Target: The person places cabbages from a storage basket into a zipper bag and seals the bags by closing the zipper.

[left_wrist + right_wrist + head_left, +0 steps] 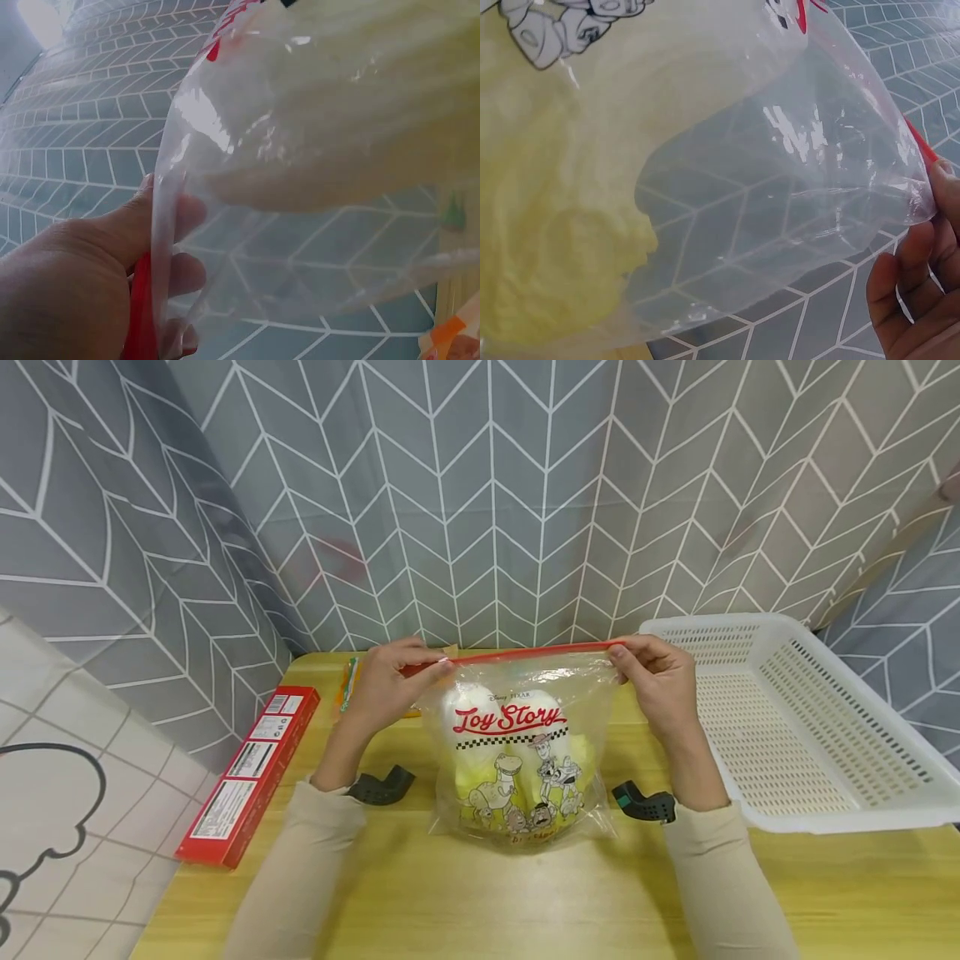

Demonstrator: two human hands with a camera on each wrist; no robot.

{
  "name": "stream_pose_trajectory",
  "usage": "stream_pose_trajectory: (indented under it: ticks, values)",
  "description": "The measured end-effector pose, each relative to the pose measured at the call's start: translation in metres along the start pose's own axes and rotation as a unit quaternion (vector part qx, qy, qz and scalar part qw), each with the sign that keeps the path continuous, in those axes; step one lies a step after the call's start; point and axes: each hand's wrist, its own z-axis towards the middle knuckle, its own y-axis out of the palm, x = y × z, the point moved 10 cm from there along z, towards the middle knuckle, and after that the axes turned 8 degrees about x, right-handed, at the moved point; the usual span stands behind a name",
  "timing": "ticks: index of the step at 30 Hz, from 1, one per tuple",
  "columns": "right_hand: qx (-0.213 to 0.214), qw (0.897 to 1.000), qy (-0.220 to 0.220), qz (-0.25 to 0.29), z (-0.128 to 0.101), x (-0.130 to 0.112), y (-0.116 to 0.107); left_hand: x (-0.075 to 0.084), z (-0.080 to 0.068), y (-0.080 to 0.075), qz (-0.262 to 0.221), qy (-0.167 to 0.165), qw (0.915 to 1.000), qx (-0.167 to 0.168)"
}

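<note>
Hands at the two ends of a zip seal, seen from the head camera. At 9 o'clock on the yellow tabletop [465, 893] lies a long red box [251, 772], well apart from the work. The left hand [390, 681] pinches the left end of the red seal strip [517, 653] between thumb and curled fingers; the left wrist view shows the thumb [161, 217] lying along the strip with the fingertips behind the film. At centre stands the printed zip bag [517, 752], its base resting on the tabletop and its top held up taut, with pale yellow and white contents [480, 710] bulging the lower half. The right hand [656, 681] pinches the right end of the strip in the same manner; in the right wrist view only its fingertips [922, 285] show at the bag's corner. At 3 o'clock sits a white perforated basket [810, 727], just beside the right forearm.

Judged from the grips, the seal is being closed. Keep the strip stretched straight between the hands, align both tracks, then press from one end along to the other. Slack film near the corners could catch in the track. Whether the strip is already locked cannot be told.
</note>
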Motion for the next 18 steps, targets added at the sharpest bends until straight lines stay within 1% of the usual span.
stream_pose_trajectory:
  ticks: [7, 13, 18]
  values:
    - [0.01, 1.0, 0.012, -0.005, 0.002, 0.002, -0.001, -0.008, -0.004, -0.013, 0.025, -0.007, 0.9996, 0.009]
    - [0.014, 1.0, 0.025, 0.004, 0.002, 0.007, -0.003, -0.018, -0.009, -0.02, 0.025, -0.023, 0.9994, 0.011]
    - [0.019, 0.999, 0.04, -0.002, 0.001, 0.01, -0.005, -0.022, -0.012, -0.025, 0.029, -0.036, 0.9989, 0.009]
